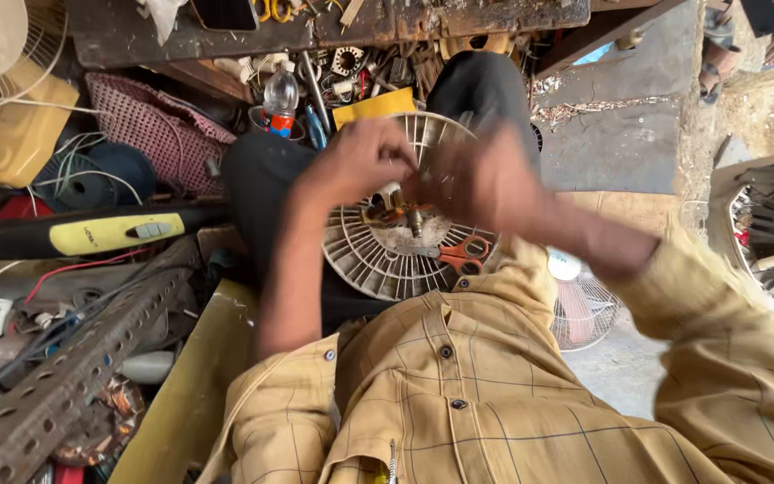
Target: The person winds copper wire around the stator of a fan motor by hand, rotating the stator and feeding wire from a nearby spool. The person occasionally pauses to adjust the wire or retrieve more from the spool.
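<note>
A white round fan grille (365, 255) lies across my lap, with a small brass-coloured metal part (402, 212) at its centre. My left hand (357, 161) hovers over the grille's upper left, fingers pinched at the metal part. My right hand (485, 179) is blurred just right of it, fingers curled toward the same spot; what it holds is unclear. Orange-handled scissors (460, 255) rest on the grille below my right hand.
A yellow and black tool (105, 233) lies at left beside a perforated metal bar (73, 376). A plastic bottle (280, 97), checked cloth (150, 125) and wires crowd the upper left. Another fan guard (584, 309) lies on the concrete floor at right.
</note>
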